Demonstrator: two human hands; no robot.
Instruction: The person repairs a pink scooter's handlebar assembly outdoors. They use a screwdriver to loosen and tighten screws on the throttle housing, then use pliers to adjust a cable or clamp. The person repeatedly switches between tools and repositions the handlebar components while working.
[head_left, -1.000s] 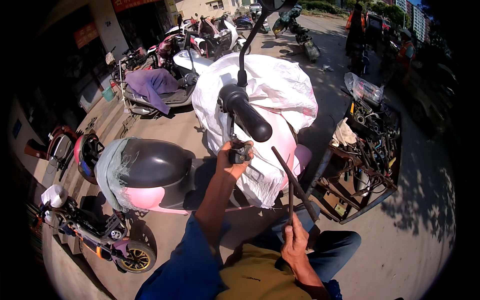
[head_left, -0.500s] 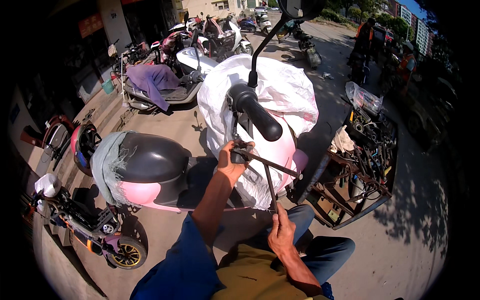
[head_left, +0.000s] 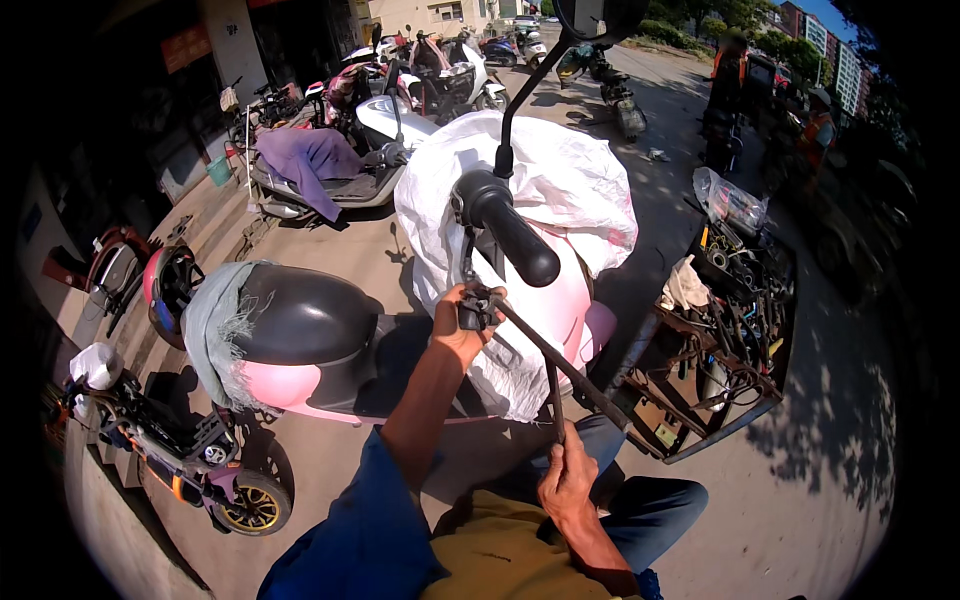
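Note:
My left hand (head_left: 458,325) is closed around a small black block (head_left: 477,309), apparently the lever bracket, just below the scooter's black handlebar grip (head_left: 518,236). From this block a long dark lever (head_left: 582,382) slants to the lower right. In front of my lap, my right hand (head_left: 568,474) grips a thin dark rod (head_left: 556,405) that points upward. The lever crosses the rod's upper part; where the rod's tip ends is hidden. A white plastic sack (head_left: 570,165) drapes over the front of the pink scooter (head_left: 560,290).
A metal cart (head_left: 690,450) full of tools and cables stands at my right. The scooter's black seat (head_left: 300,315) with a grey-green cloth (head_left: 215,325) is on the left. A small electric bike (head_left: 215,455) is at lower left. Parked scooters and people are farther back.
The lever's free end has swung down and toward me, to the lower right. My right hand has shifted slightly right and down with the rod. My left hand stays at the block.

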